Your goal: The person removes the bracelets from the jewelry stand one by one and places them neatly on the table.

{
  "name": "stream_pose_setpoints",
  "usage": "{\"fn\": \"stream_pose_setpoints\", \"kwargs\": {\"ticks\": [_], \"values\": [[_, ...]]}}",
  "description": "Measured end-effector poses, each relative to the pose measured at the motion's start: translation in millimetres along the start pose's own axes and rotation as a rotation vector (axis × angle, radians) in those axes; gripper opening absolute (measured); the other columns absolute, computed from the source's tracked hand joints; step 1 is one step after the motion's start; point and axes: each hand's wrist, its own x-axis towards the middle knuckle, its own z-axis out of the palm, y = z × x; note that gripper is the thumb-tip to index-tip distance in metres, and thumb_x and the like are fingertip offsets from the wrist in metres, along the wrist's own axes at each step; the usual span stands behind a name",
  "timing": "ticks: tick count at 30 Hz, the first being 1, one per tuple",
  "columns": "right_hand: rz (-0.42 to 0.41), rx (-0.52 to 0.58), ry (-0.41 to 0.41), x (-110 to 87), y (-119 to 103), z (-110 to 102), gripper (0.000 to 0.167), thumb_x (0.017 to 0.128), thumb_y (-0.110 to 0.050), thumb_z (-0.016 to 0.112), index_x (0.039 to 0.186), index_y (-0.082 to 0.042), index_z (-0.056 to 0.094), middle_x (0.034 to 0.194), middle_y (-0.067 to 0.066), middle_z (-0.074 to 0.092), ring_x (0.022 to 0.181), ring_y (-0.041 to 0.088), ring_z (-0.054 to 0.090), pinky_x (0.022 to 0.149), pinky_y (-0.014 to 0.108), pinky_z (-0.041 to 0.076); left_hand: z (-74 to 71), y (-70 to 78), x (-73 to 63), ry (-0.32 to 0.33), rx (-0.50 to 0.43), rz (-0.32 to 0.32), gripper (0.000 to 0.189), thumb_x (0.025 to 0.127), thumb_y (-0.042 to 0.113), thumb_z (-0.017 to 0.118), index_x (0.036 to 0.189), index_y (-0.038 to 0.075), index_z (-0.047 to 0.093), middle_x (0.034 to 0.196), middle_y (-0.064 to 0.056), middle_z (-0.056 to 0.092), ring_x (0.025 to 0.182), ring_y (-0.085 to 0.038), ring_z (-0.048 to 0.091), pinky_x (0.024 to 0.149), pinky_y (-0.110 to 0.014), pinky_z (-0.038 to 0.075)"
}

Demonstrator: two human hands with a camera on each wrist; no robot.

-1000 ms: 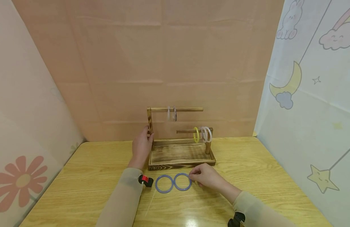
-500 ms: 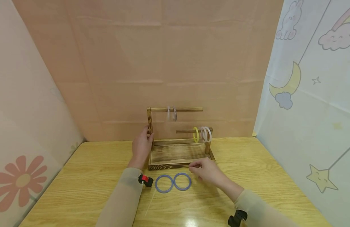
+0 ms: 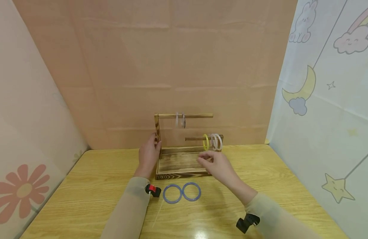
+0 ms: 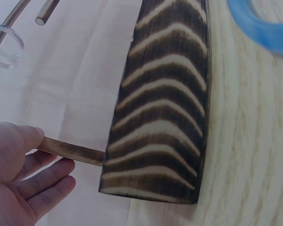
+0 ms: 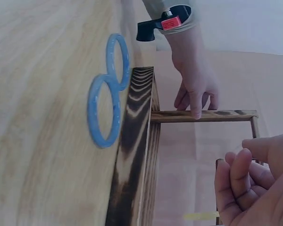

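My left hand [image 3: 148, 153] grips the left post [image 3: 157, 124] of a wooden bangle stand, thumb on one side and fingers behind it. My right hand [image 3: 219, 166] hovers over the right part of the stand's tray [image 3: 178, 175], fingers loosely curled; in the right wrist view nothing shows between the fingertips. Two whitish bangles hang on the upper bar [image 3: 199, 116]. On the lower bar [image 3: 193, 139] hang a yellow bangle [image 3: 208, 142] and several whitish bangles [image 3: 221, 143]. Two blue bangles, a left one [image 3: 172, 202] and a right one [image 3: 192, 200], lie touching in front of the stand.
The wooden table [image 3: 112, 179] runs back to a peach cloth backdrop [image 3: 127, 66]. Patterned cloth walls stand at the left [image 3: 31, 99] and right [image 3: 330, 126]. The right hand partly hides the lower bar's post and the tray's right end.
My right hand has left the right blue bangle and moved up and away from me, over the tray. The blue bangles stay on the table. My left hand keeps its grip on the post.
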Motion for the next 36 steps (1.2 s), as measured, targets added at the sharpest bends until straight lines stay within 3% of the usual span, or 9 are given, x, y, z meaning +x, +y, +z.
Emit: {"fn": "stream_pose_setpoints", "kwargs": {"ticks": [4, 12, 16, 21, 26, 36], "values": [[-0.024, -0.02, 0.049, 5.3, -8, -3, 0.026, 0.108, -0.029, 0.075, 0.13, -0.015, 0.081, 0.1, -0.002, 0.076, 0.061, 0.018, 0.061, 0.051, 0.034, 0.048, 0.4, -0.4, 0.1, -0.006, -0.007, -0.006, 0.037, 0.11, 0.017, 0.072, 0.143, 0.001, 0.064, 0.124, -0.022, 0.077, 0.096, -0.038, 0.08, 0.076, -0.056, 0.064], [-0.085, -0.055, 0.13, 17.9, -22, -8, 0.026, 0.108, -0.031, 0.076, 0.129, -0.017, 0.082, 0.112, -0.002, 0.078, 0.066, 0.02, 0.057, 0.055, 0.034, 0.046, 2.0, -3.2, 0.2, -0.001, -0.002, -0.002, 0.036, 0.111, 0.019, 0.071, 0.142, 0.002, 0.064, 0.123, -0.021, 0.077, 0.097, -0.037, 0.079, 0.077, -0.057, 0.064], [-0.095, -0.05, 0.145, 24.8, -29, -10, 0.028, 0.108, -0.034, 0.075, 0.13, -0.017, 0.081, 0.115, -0.001, 0.075, 0.066, 0.02, 0.06, 0.061, 0.037, 0.049, 2.4, -3.9, -0.2, 0.01, 0.003, 0.009, 0.038, 0.111, 0.019, 0.071, 0.144, 0.001, 0.064, 0.123, -0.022, 0.077, 0.096, -0.038, 0.08, 0.077, -0.057, 0.064], [-0.112, -0.034, 0.161, 33.8, -39, -10, 0.031, 0.109, -0.036, 0.074, 0.132, -0.017, 0.08, 0.114, -0.002, 0.075, 0.064, 0.02, 0.063, 0.06, 0.037, 0.051, 2.1, -3.2, -1.0, 0.014, -0.002, 0.006, 0.04, 0.11, 0.016, 0.073, 0.146, 0.001, 0.064, 0.123, -0.022, 0.077, 0.096, -0.037, 0.08, 0.076, -0.057, 0.064], [-0.129, -0.029, 0.192, 42.8, -48, -9, 0.03, 0.109, -0.035, 0.075, 0.131, -0.015, 0.08, 0.114, -0.002, 0.078, 0.071, 0.019, 0.061, 0.061, 0.034, 0.049, 1.7, -2.4, -1.4, 0.012, 0.004, 0.006, 0.041, 0.11, 0.017, 0.072, 0.147, 0.001, 0.063, 0.124, -0.022, 0.077, 0.096, -0.037, 0.08, 0.076, -0.056, 0.064], [-0.117, -0.004, 0.219, 59.7, -56, -8, 0.029, 0.11, -0.036, 0.073, 0.131, -0.017, 0.079, 0.12, -0.003, 0.076, 0.083, 0.02, 0.069, 0.064, 0.041, 0.054, 2.7, -1.6, -0.7, 0.019, -0.001, 0.013, 0.042, 0.111, 0.018, 0.072, 0.147, 0.001, 0.062, 0.122, -0.022, 0.077, 0.095, -0.037, 0.08, 0.077, -0.056, 0.064]]}}
